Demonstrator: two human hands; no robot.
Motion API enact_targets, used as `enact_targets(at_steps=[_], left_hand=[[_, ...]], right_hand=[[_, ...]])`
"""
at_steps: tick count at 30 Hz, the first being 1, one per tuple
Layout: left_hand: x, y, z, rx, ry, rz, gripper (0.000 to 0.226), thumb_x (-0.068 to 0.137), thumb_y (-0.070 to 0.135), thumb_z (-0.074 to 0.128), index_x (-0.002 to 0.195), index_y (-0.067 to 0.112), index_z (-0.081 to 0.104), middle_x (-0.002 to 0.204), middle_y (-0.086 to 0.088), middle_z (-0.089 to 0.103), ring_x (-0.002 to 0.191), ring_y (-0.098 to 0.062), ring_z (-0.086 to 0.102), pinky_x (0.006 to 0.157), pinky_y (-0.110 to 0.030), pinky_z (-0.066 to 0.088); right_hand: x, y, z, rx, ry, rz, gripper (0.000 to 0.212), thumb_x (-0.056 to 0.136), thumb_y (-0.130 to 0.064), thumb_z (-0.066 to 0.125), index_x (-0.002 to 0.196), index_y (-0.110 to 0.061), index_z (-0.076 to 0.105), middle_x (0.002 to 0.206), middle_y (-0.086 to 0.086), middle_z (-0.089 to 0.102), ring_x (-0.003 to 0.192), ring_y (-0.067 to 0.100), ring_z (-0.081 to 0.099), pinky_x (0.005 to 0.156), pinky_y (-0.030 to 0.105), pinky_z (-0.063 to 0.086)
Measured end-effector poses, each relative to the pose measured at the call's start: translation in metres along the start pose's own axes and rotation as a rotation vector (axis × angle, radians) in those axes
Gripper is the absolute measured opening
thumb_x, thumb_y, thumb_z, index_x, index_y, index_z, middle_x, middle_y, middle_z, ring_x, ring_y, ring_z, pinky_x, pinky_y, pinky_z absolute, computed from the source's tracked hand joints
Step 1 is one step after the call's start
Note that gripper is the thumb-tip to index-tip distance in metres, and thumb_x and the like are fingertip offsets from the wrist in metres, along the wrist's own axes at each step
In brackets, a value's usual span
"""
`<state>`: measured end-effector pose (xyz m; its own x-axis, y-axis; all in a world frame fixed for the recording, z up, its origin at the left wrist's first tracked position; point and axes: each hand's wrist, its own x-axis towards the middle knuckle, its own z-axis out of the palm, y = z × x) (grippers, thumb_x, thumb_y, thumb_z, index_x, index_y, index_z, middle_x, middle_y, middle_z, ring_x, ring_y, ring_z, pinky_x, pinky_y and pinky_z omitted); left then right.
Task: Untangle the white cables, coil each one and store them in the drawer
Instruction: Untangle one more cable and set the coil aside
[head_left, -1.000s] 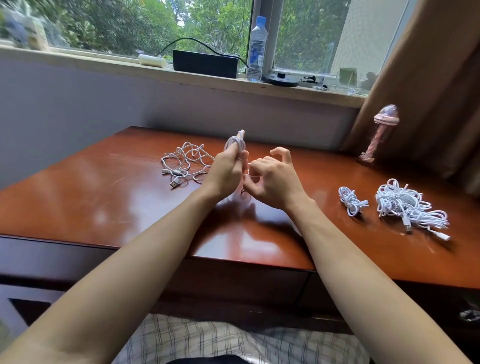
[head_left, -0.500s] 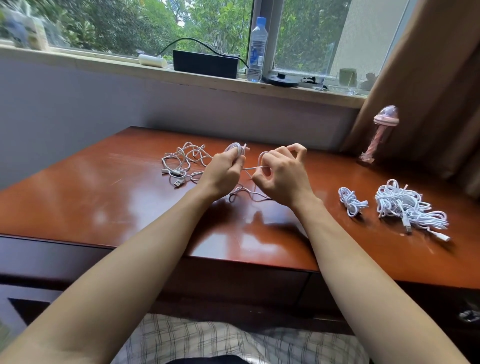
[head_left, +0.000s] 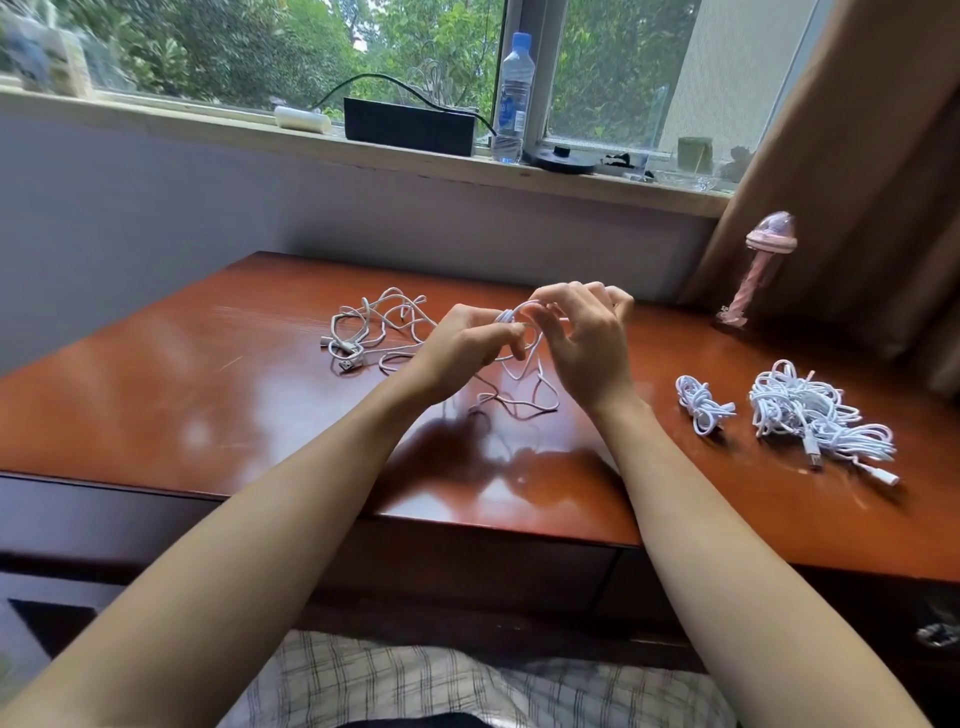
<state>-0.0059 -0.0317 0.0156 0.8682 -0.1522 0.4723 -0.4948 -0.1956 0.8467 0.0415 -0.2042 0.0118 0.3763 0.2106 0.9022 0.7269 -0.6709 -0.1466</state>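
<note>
one cable (head_left: 519, 414) gripped by left hand (head_left: 457, 349), right hand (head_left: 587, 343); bottle (head_left: 511, 98) label blurred

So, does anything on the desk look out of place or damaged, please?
Nothing looks damaged or spilled. The loose white cables on the left lie tangled; the small bundle on the right is coiled.

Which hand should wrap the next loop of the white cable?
Probably the right hand: the left hand grips the coiled white cable, while the right is just above its loose tail.
</note>
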Motion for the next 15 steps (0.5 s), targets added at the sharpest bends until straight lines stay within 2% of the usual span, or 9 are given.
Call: enact_targets(at_steps=[3, 6, 9, 12, 15], left_hand=[[0.001, 0.003, 0.002, -0.127, -0.014, -0.020, 0.027, 0.092, 0.020, 0.057, 0.074, 0.004, 0.069, 0.051, 0.002, 0.031, 0.048, -0.011, 0.026, 0.048, -0.024, 0.026], [0.003, 0.005, 0.002, -0.240, -0.011, -0.061, 0.025, 0.095, 0.014, 0.052, 0.078, 0.003, 0.066, 0.051, 0.004, 0.024, 0.052, -0.017, 0.019, 0.053, -0.028, 0.020], [0.005, 0.008, 0.000, -0.397, -0.005, -0.071, 0.025, 0.092, 0.019, 0.050, 0.080, 0.008, 0.069, 0.053, 0.001, 0.018, 0.059, -0.025, 0.009, 0.064, -0.041, 0.012], [0.006, 0.012, -0.003, -0.542, 0.008, -0.065, 0.027, 0.094, 0.016, 0.047, 0.091, 0.007, 0.073, 0.057, -0.001, 0.016, 0.057, -0.022, 0.008, 0.061, -0.037, 0.011], [0.007, 0.011, -0.007, -0.603, 0.021, -0.064, 0.029, 0.098, 0.018, 0.046, 0.104, 0.007, 0.072, 0.061, -0.002, 0.018, 0.056, -0.018, 0.015, 0.057, -0.030, 0.021]], right_hand=[[0.000, 0.002, 0.002, 0.124, -0.020, 0.097, 0.021, 0.101, -0.038, 0.058, 0.094, -0.023, 0.071, 0.087, -0.010, 0.071, 0.079, 0.017, 0.063, 0.091, 0.050, 0.044], [-0.001, 0.001, 0.003, 0.287, -0.072, 0.175, 0.020, 0.101, -0.030, 0.057, 0.094, -0.016, 0.070, 0.083, -0.005, 0.072, 0.074, 0.018, 0.064, 0.076, 0.041, 0.051], [-0.003, 0.001, 0.004, 0.324, -0.161, 0.225, 0.018, 0.102, -0.027, 0.057, 0.098, -0.014, 0.069, 0.082, 0.000, 0.069, 0.075, 0.019, 0.062, 0.072, 0.037, 0.049], [-0.004, 0.000, 0.006, 0.342, -0.187, 0.225, 0.020, 0.101, -0.029, 0.057, 0.100, -0.013, 0.070, 0.085, 0.000, 0.068, 0.076, 0.017, 0.061, 0.073, 0.032, 0.048], [-0.004, -0.001, 0.011, 0.327, -0.239, 0.173, 0.014, 0.098, -0.018, 0.061, 0.106, -0.011, 0.070, 0.093, 0.003, 0.068, 0.079, 0.020, 0.061, 0.077, 0.036, 0.051]])
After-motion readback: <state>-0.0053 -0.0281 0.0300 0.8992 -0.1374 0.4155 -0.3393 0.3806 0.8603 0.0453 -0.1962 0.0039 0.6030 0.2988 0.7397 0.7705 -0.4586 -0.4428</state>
